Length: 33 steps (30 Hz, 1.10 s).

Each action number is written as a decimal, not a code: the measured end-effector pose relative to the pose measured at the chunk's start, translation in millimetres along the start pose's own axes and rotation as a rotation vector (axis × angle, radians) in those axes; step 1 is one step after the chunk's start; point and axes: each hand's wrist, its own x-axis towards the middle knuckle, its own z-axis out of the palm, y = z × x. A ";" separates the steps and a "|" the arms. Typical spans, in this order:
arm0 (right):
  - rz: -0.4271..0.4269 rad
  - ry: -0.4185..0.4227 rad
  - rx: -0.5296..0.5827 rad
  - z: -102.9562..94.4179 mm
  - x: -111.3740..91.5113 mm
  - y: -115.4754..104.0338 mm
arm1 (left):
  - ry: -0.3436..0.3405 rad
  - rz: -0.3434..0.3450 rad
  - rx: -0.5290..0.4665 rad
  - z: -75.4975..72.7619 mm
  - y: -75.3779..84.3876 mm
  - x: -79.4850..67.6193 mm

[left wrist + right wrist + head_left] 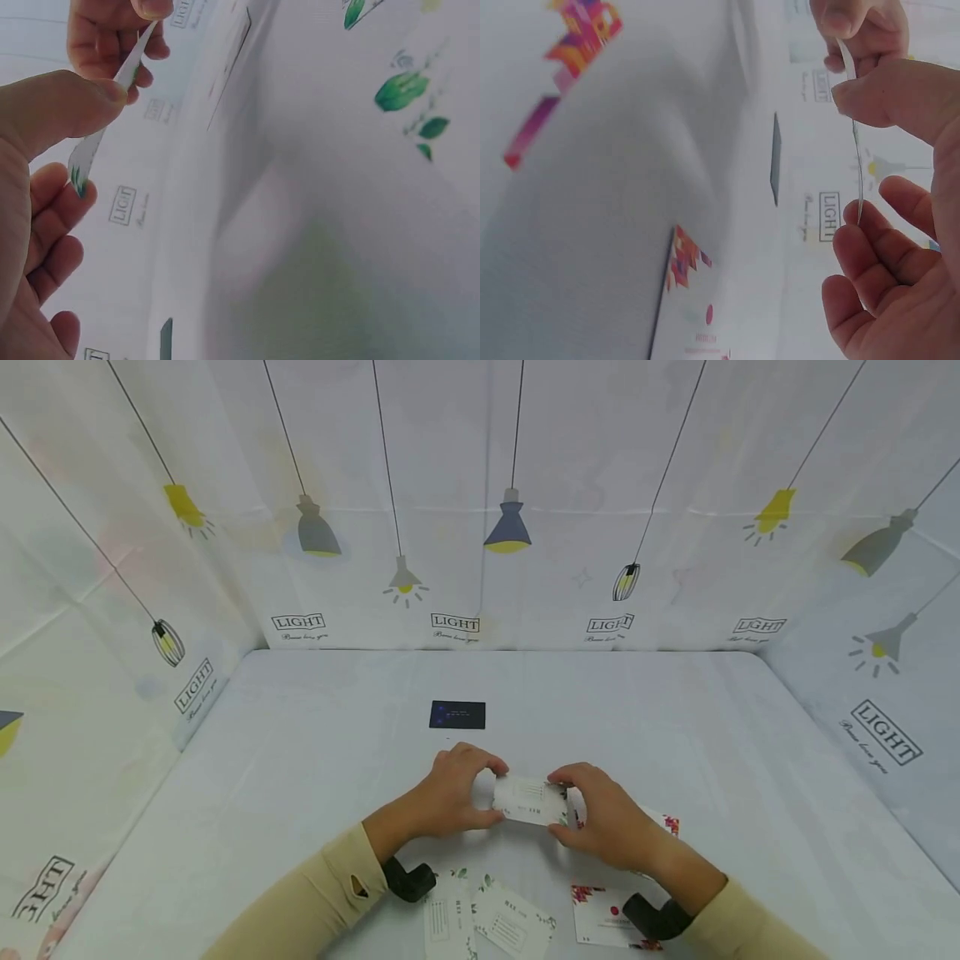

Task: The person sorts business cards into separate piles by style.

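Observation:
Between my two hands a white card [530, 800] with printed text and green leaf corners is held up over the table. My left hand [456, 792] pinches its left end between thumb and fingers. At the opposite end, the thumb and fingers of my right hand [611, 820] grip it too. The left wrist view catches the card [91, 142] nearly edge-on, a green leaf at its corner. From the right wrist, the card [857, 169] looks like a thin, slightly bowed strip.
Two white leaf-printed cards, one upright [448, 914] and one slanted [513, 917], lie near the front. To their right is a red-patterned card [603, 914], with another [670, 822] partly behind my right hand. Farther back lies a dark card [457, 715] on the white table [337, 710].

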 end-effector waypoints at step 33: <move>0.071 0.079 -0.093 -10.7 71.8 35.0 | 0.135 -0.156 0.032 -10.2 -44.2 57.3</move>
